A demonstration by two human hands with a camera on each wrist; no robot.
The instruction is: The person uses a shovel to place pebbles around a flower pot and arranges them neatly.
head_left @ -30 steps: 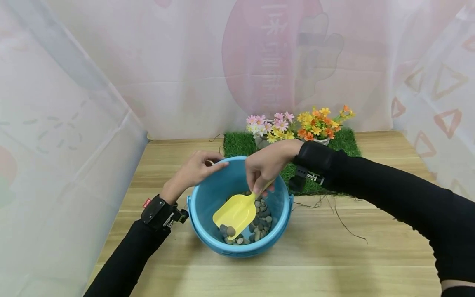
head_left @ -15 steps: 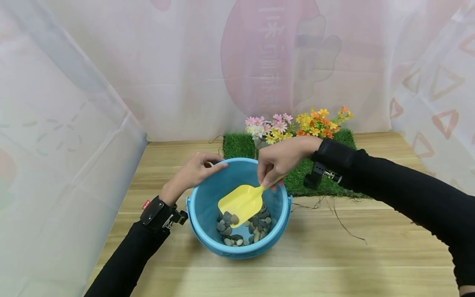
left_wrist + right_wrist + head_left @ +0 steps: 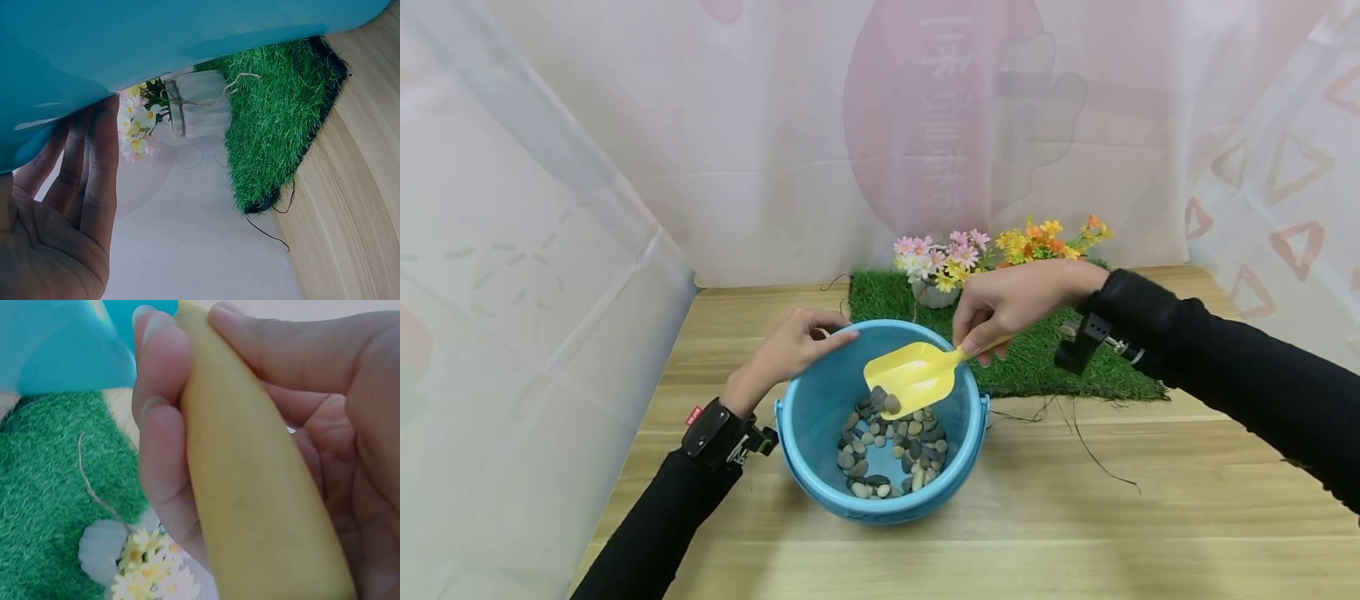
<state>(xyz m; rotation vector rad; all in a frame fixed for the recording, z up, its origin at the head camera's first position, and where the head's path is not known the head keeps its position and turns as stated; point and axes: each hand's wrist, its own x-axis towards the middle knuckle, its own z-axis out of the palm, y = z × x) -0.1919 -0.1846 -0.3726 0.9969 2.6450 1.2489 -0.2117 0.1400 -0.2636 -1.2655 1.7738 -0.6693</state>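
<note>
Moved yellow plastic scoop [image 3: 917, 375] right and farther since half second ago, gripping handle [image 3: 244, 475] in right hand [image 3: 1018, 304]; carries smooth grey pebbles [image 3: 891, 403] over round blue plastic bucket [image 3: 814, 412] on wooden table [image 3: 1075, 517]. Pinches bucket's far-left rim with left hand [image 3: 790, 346].

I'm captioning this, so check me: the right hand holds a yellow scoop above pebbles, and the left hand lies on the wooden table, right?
Not quite: the head view shows the left hand holding the rim of the blue bucket, not on the table. The rest stands.
</note>
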